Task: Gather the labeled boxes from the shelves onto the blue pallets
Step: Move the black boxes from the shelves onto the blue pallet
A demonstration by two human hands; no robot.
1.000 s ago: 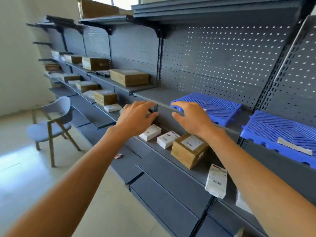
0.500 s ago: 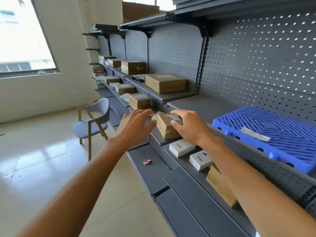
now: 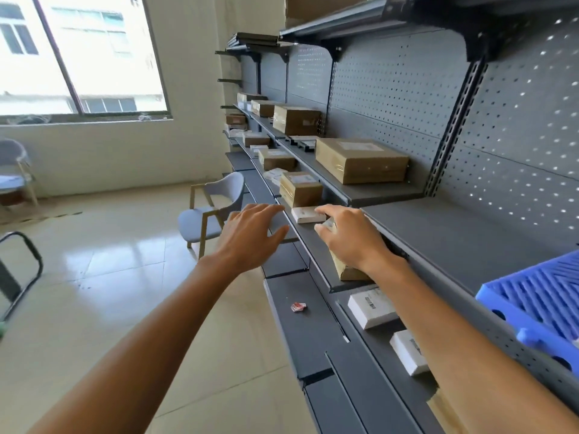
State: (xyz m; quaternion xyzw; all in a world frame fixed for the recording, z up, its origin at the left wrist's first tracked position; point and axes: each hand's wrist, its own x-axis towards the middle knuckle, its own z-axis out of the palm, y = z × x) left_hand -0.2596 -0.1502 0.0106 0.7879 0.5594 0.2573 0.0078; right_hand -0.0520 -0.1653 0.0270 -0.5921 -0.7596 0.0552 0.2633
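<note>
Grey shelving point(image 3: 438, 233), brown taped box point(image 3: 346, 270) under right hand point(image 3: 351, 242) grip, left hand point(image 3: 250, 239) released

Head-worn view along shelves point(image 3: 316, 245)

A grey chair point(image 3: 210, 214) with pale wooden legs stands on the glossy tiled floor point(image 3: 125, 277), close to the lower shelf edge. A large window point(image 3: 81, 54) fills the far wall, with a neighbouring building visible through it. At the left edge a second chair point(image 3: 14, 170) stands below the sill, and nearer the camera a black curved metal tube frame point(image 3: 25, 267) juts into view. A small red-and-white scrap point(image 3: 298, 307) lies on the lowest grey ledge.
</note>
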